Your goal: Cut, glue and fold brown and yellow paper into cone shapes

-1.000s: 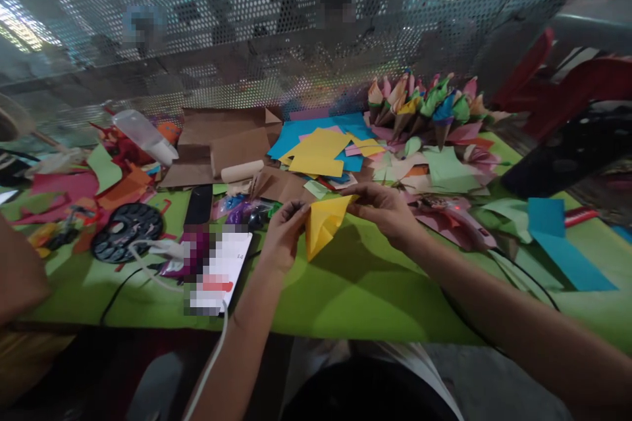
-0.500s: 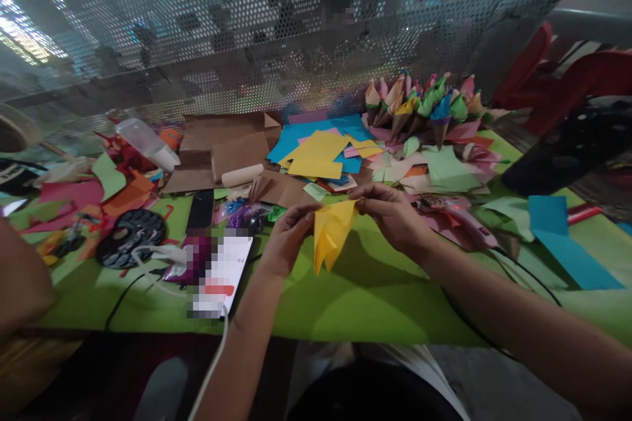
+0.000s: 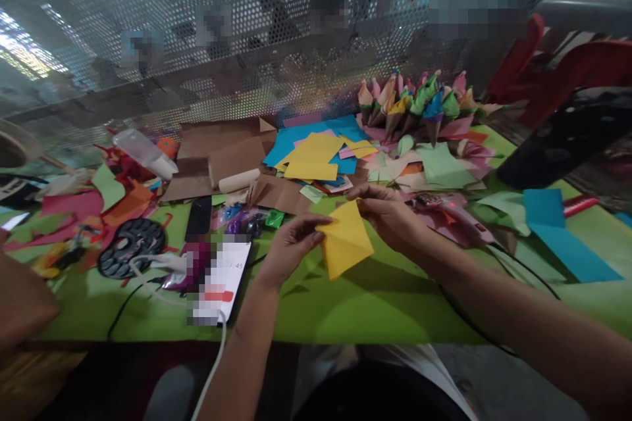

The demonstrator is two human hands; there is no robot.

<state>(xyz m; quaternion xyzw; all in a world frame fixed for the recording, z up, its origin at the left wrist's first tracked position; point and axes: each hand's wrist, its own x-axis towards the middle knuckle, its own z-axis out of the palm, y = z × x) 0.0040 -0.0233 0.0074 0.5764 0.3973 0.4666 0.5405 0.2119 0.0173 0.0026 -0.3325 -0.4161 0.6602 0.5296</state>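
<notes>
A folded piece of yellow paper (image 3: 347, 243) hangs above the green tabletop, held between both hands. My left hand (image 3: 297, 243) pinches its left edge between thumb and fingers. At its upper right corner, my right hand (image 3: 382, 210) grips the paper; some of those fingertips are hidden behind it. The paper looks roughly square, with crease lines, and tilts toward me. Farther back, yellow sheets (image 3: 312, 158) lie on blue paper (image 3: 277, 152).
Paper cones with coloured tops (image 3: 409, 105) stand at the back right. A pink glue gun (image 3: 461, 218) with a black cable lies right of my hands. Left are a phone (image 3: 232, 289) on a white cable and a black round tray (image 3: 131, 247). Another person's arm (image 3: 24, 283) rests at far left.
The yellow paper has gone from a gathered, pointed shape to a flatter, opened square. My left hand has shifted slightly down; the right still holds the upper corner.
</notes>
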